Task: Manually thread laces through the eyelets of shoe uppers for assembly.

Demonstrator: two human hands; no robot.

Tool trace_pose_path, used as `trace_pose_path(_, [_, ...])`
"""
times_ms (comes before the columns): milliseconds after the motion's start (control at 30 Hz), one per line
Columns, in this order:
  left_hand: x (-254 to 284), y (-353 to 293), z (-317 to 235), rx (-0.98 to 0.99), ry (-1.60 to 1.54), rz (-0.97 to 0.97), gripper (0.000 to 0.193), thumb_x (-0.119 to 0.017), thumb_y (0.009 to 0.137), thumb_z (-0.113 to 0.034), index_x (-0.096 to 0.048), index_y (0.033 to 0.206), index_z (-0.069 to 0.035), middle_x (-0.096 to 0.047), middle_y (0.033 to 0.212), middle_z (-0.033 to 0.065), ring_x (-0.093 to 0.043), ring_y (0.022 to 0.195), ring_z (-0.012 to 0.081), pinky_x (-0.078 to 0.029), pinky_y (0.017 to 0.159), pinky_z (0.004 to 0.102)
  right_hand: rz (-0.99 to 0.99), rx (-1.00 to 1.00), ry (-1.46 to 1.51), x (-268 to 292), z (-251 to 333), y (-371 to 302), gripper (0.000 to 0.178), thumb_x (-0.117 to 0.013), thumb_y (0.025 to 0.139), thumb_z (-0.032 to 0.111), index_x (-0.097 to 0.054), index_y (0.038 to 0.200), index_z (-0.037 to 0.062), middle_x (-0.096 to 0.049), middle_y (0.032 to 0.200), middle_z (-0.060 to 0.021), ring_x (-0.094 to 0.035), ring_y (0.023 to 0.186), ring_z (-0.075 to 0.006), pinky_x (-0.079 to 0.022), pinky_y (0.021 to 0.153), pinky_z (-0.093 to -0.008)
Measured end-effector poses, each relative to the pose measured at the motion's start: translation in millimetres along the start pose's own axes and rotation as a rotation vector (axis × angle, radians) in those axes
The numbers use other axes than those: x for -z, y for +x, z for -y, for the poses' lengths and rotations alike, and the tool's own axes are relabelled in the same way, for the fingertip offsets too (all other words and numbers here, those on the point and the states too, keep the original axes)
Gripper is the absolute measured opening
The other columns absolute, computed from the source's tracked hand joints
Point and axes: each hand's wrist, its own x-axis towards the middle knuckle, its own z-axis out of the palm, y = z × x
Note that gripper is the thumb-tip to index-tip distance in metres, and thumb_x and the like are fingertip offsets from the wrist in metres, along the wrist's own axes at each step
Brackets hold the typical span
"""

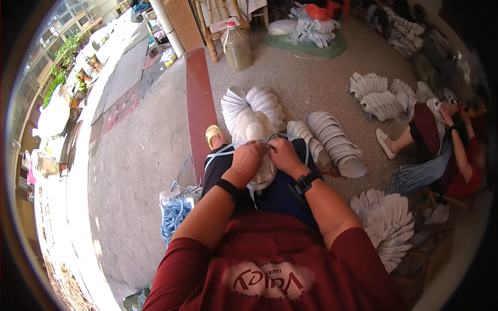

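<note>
A white shoe upper (262,179) lies across my lap, its rounded end toward me. My left hand (248,158) is closed in a pinch at the eyelet edge of the upper, on a pale blue shoelace (222,152). Right beside it, my right hand (283,154) pinches the same lace, fingertips almost touching those of the left. Loops of lace hang out to both sides over my knees. The fingers hide the exact point where the lace meets the upper. Just beyond my hands stands a fanned stack of white uppers (267,105).
More nested uppers (336,145) lie right of my knees, with another stack (384,225) by my right elbow. Blue laces (175,213) are bundled at my left. A large plastic jug (236,49) stands ahead. At the right sits another person (461,155), handling an upper.
</note>
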Motion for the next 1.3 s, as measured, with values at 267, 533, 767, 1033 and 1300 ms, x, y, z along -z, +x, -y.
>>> trace_pose_path(267, [8,-8,-22,0.047,0.214,0.107,0.016,-0.055,0.078,-0.014,-0.059,0.089,-0.004,-0.064,0.086,0.0146,-0.066,0.074,0.0276,-0.052,0.062,0.0361,-0.097,-0.077,0.097,-10,8,-6,0.008,-0.06,0.073,0.007,-0.062,0.077,0.0004,-0.06,0.073,-0.0182,-0.059,0.071,-0.0364,-0.047,0.061,-0.0391])
trace_pose_path(533, [22,-86,15,0.44,-1.109,0.128,0.015,-0.067,0.079,-0.01,-0.06,0.068,-0.002,-0.059,0.062,0.0035,-0.054,0.053,0.0109,-0.042,0.047,0.0249,-0.263,0.134,-0.092,-9,42,-11,0.008,-0.057,0.069,0.007,-0.062,0.075,0.005,-0.058,0.072,-0.0141,-0.058,0.068,-0.0333,-0.048,0.061,-0.0405])
trace_pose_path(767, [21,-65,63,0.719,-2.049,-0.645,0.007,-0.061,0.085,-0.004,-0.059,0.079,-0.007,-0.057,0.068,0.0003,-0.049,0.053,0.0059,-0.036,0.044,0.0167,0.044,0.31,-0.124,-10,48,0,0.008,-0.058,0.073,0.007,-0.062,0.079,0.0025,-0.055,0.071,-0.014,-0.056,0.069,-0.032,-0.045,0.064,-0.0397])
trace_pose_path(1033, [2,-49,50,0.745,-1.769,-0.376,0.006,-0.064,0.081,0.0,-0.059,0.08,-0.003,-0.06,0.071,0.0038,-0.058,0.06,0.0112,-0.051,0.057,0.0213,0.045,0.146,-0.074,-19,46,6,0.026,-0.066,0.068,0.006,-0.064,0.093,0.0022,-0.054,0.085,-0.0161,-0.056,0.079,-0.0322,-0.047,0.071,-0.0383])
trace_pose_path(1300, [-16,-30,54,0.642,-1.397,-0.377,0.009,-0.065,0.069,0.006,-0.059,0.072,0.001,-0.057,0.061,0.0019,-0.053,0.056,0.0072,-0.043,0.05,0.0214,0.035,0.097,-0.042,-23,52,4,0.027,-0.067,0.065,0.002,-0.065,0.092,0.0002,-0.056,0.086,-0.0164,-0.057,0.081,-0.0312,-0.047,0.074,-0.0362])
